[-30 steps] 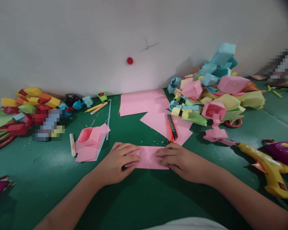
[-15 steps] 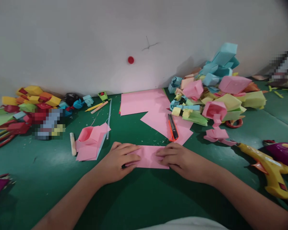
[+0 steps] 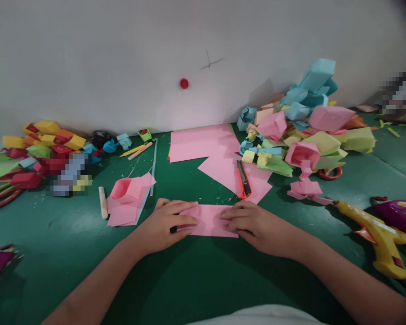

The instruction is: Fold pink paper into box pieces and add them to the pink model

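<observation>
A narrow pink strip of folded paper [image 3: 208, 221] lies flat on the green table in front of me. Its left end is held by my left hand [image 3: 171, 225], with fingers on top and the thumb at the near edge. At the right end, my right hand [image 3: 253, 225] grips the strip with bent fingertips pressed on it. Just beyond the right hand, a utility knife [image 3: 243, 179] with an orange edge rests on pink sheets [image 3: 216, 174].
Pink paper pieces [image 3: 128, 203] and a pale stick [image 3: 103, 203] lie to the left. Folded paper shapes pile up at the left [image 3: 47, 140] and right [image 3: 311, 122]. A yellow glue gun [image 3: 375, 239] lies at right. A white wall [image 3: 122, 58] stands behind.
My left hand has shifted very slightly leftward on the pink paper. The right hand stays on its end, and the paper lies in nearly the same place.
</observation>
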The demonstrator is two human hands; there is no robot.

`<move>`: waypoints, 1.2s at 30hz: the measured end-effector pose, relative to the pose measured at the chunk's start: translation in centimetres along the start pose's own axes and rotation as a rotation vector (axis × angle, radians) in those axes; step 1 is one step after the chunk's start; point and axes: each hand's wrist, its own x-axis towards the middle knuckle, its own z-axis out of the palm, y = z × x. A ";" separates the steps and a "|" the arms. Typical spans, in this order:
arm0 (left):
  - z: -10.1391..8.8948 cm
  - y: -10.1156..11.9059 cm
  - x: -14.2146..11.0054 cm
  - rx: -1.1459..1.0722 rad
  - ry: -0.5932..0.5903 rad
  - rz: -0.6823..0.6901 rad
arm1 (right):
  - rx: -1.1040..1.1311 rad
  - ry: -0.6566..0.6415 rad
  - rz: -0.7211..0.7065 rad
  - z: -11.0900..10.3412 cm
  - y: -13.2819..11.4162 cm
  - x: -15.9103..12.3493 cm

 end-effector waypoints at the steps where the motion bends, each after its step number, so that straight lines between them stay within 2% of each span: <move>1: 0.0 -0.1 0.0 -0.006 -0.001 -0.002 | 0.005 -0.003 0.002 0.0 0.0 0.0; 8: 0.3 -0.2 0.0 -0.011 0.044 0.011 | 0.019 -0.016 0.012 -0.1 0.0 0.0; 26: 0.3 -0.6 0.1 0.052 0.010 0.068 | 0.003 0.005 -0.010 -0.1 -0.1 0.0; 36: 0.3 -0.7 0.2 0.047 -0.036 0.054 | -0.011 -0.007 -0.009 0.0 0.0 -0.1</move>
